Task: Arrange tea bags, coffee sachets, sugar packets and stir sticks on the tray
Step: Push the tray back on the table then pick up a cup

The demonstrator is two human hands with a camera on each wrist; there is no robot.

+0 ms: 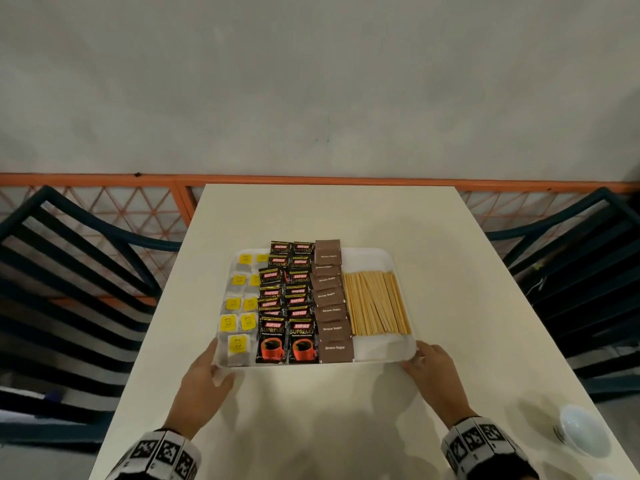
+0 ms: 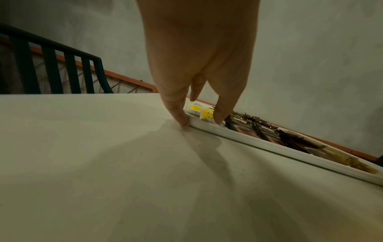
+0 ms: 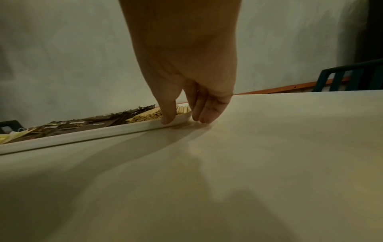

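Note:
A white tray lies on the cream table. On it, from left to right, are tea bags with yellow tags, black coffee sachets, brown sugar packets and a row of wooden stir sticks. My left hand holds the tray's near left corner. In the left wrist view the left hand has its thumb on the tray rim and a finger against the outside. My right hand holds the near right corner. The right wrist view shows the right hand with thumb on the rim and fingers beside it.
A white bowl sits at the table's near right corner. Dark slatted chairs stand to the left and to the right. An orange railing and a pale wall lie beyond the far edge.

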